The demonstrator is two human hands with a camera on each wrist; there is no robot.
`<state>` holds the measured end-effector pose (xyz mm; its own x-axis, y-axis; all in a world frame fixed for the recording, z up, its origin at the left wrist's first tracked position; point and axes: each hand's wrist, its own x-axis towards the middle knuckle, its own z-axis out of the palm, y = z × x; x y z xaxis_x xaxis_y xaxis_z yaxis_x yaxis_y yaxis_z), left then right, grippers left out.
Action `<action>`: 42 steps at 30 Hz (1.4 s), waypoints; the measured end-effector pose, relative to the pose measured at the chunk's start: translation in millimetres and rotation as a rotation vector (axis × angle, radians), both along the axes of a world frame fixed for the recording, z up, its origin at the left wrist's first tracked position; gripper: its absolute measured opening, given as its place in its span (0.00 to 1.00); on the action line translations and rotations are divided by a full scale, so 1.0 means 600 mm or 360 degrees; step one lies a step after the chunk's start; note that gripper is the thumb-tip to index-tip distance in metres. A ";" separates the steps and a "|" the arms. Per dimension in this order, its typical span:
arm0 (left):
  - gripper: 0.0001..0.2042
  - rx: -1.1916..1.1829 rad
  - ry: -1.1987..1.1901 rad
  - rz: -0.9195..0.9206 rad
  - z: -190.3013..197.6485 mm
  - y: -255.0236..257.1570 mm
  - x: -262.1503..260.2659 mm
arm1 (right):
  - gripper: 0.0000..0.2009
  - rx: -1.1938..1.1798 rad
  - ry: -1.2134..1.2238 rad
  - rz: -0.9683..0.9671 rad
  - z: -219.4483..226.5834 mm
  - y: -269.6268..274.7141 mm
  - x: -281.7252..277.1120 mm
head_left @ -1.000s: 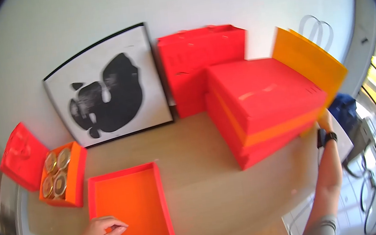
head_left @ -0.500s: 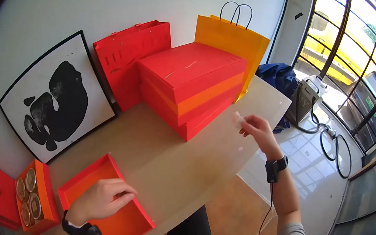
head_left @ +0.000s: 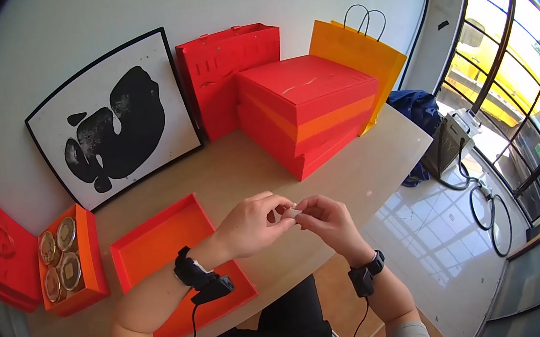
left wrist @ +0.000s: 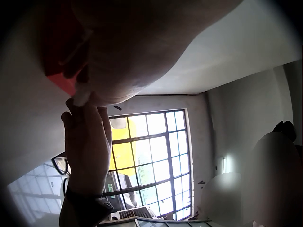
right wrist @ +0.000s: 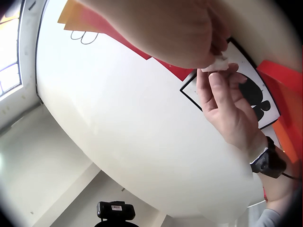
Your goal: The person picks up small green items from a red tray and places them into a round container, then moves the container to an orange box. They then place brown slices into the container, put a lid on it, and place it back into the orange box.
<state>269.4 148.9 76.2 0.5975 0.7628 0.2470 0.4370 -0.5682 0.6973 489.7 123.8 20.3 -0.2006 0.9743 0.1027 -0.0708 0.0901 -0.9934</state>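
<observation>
Both hands meet above the front of the table. My right hand [head_left: 331, 225] pinches a small white crumpled-looking piece [right wrist: 217, 64] between thumb and fingers. From the other side my left hand [head_left: 253, 224] holds the same piece at its fingertips, thumb and forefinger brought together on it. Part of the piece is hidden by the fingers, and its exact kind cannot be told. Below the left forearm lies a shallow red tray-like lid [head_left: 195, 208] with an orange inside. Farther back stands a large red box [head_left: 307, 83] with an orange band.
A yellow paper bag [head_left: 360, 49] and a red bag [head_left: 229, 59] stand behind the box. A framed black-and-white picture [head_left: 122, 119] leans on the wall. At left are an orange box [head_left: 93, 251] of round containers and a small red bag [head_left: 8, 258].
My right hand has come from beside the yellow bag towards the middle, bringing the white piece. The left hand has moved right from over the lid to meet it. The head view has shifted.
</observation>
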 end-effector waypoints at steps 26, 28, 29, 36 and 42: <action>0.22 0.0072 0.0358 -0.0286 0.060 -0.143 -0.103 | 0.11 0.0248 -0.0557 -0.1150 -0.113 -0.151 0.248; 0.21 0.0099 0.0380 -0.0311 0.065 -0.163 -0.134 | 0.13 0.0085 -0.0481 -0.1394 -0.154 -0.142 0.323; 0.22 0.0076 0.0398 -0.0289 0.068 -0.171 -0.147 | 0.13 0.0042 -0.0519 -0.1532 -0.185 -0.136 0.357; 0.23 0.0055 0.0527 -0.0268 0.067 -0.220 -0.203 | 0.16 -0.0470 -0.0614 -0.1761 -0.349 -0.170 0.454; 0.20 0.0005 0.0627 -0.0282 0.069 -0.220 -0.180 | 0.13 -0.0819 -0.0584 -0.1768 -0.445 -0.193 0.468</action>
<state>161.4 17.2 117.3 0.7684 0.6395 -0.0240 0.5649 -0.6603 0.4949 770.3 7.8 -246.5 0.8072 0.5465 -0.2232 0.0794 -0.4751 -0.8763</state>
